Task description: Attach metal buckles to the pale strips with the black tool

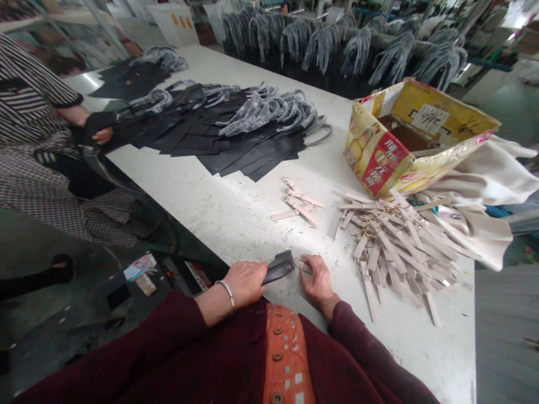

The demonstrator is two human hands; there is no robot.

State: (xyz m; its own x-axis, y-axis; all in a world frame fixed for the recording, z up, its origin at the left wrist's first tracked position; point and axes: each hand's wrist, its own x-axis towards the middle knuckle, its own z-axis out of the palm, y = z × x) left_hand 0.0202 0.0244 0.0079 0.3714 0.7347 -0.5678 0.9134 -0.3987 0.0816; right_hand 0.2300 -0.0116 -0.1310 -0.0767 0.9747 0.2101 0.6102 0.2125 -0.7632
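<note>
My left hand [247, 283], with a silver bangle at the wrist, is closed round a smooth black object [278, 267] with a broad end; its exact kind does not show. That end points right, towards my right hand [316, 280]. Between the thumb and fingers of my right hand is a small, thin pale piece [302, 265], like a strap end, partly hidden and blurred. Beyond both hands, several pale pink buckled straps [300, 203] lie loosely together. Right of my right hand spreads a big heap of similar straps [391, 241] with gold-coloured metal fittings.
A yellow and red cardboard box [379, 154] stands behind the heap, with cream cloth [475, 179] beside it. Overlapping black panels [236, 146] with plastic-wrapped handles [269, 112] cover the far left of the white table [227, 207]. Another person [46, 129] stands at the left edge.
</note>
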